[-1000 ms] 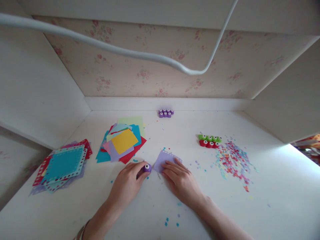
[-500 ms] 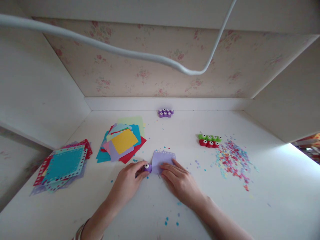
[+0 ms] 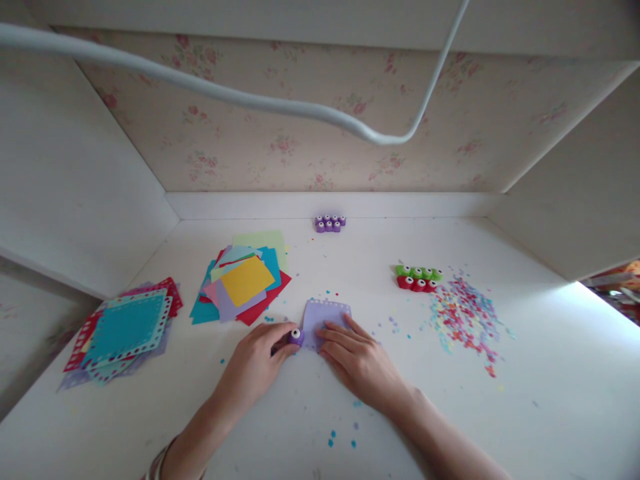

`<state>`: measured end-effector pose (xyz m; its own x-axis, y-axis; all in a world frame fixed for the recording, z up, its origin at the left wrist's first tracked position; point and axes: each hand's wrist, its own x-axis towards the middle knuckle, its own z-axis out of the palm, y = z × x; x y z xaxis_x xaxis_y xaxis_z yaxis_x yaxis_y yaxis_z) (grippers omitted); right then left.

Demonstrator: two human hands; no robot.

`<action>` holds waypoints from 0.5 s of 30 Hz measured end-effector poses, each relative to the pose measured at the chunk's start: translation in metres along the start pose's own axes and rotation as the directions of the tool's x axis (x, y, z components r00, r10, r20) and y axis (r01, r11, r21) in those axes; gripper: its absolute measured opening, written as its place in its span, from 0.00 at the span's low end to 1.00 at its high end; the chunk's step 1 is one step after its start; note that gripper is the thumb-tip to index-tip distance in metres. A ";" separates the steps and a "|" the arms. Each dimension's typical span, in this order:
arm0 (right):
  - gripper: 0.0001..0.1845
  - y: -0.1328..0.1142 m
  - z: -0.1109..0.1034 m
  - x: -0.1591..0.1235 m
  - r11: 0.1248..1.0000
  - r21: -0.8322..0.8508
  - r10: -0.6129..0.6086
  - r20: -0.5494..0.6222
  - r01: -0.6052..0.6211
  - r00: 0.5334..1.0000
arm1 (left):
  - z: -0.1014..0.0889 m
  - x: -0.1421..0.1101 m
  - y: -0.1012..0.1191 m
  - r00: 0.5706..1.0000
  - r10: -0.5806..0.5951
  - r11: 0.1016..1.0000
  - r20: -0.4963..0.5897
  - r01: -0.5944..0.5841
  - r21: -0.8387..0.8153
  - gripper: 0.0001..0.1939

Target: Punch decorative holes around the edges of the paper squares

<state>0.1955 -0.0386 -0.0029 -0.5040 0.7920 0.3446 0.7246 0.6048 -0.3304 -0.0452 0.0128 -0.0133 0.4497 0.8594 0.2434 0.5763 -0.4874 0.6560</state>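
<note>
My left hand (image 3: 261,348) is closed around a small purple craft punch (image 3: 296,337) with a white button on top. The punch sits at the left edge of a lilac sheet of paper (image 3: 311,317) that lies flat on the table. A row of small holes runs along the far edge of the sheet. Resting flat on the sheet's right part is my right hand (image 3: 354,352), its fingers stretched out and hiding some of the paper.
Plain coloured sheets (image 3: 247,280) form a loose pile at left centre; sheets with punched borders (image 3: 130,327) are stacked farther left. Purple punches (image 3: 329,225) stand near the wall. Green and red punches (image 3: 419,279) sit at right beside a heap of confetti (image 3: 466,313).
The punch has tilted or turned slightly in my left hand at the paper's left edge. My right hand stays on the sheet. The whole view has shifted a little.
</note>
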 end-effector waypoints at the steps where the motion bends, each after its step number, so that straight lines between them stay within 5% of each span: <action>1: 0.11 -0.001 -0.001 0.000 1.000 0.015 -0.001 0.001 0.001 1.000 | 0.000 0.000 0.000 1.000 0.018 1.000 -0.002 -0.018 0.010 0.14; 7: 0.13 -0.001 -0.005 0.003 0.996 0.086 0.038 -0.030 -0.035 0.999 | -0.005 0.002 0.004 0.994 0.093 0.994 0.051 -0.096 0.048 0.16; 15: 0.18 0.006 0.002 0.004 0.975 -0.065 0.210 -0.019 -0.211 0.978 | -0.012 0.003 0.010 0.990 0.068 0.997 0.125 -0.070 0.011 0.18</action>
<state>0.1968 -0.0321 -0.0054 -0.3313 0.8996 0.2845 0.8433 0.4176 -0.3383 -0.0465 0.0122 0.0020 0.5699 0.7979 0.1964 0.5505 -0.5482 0.6296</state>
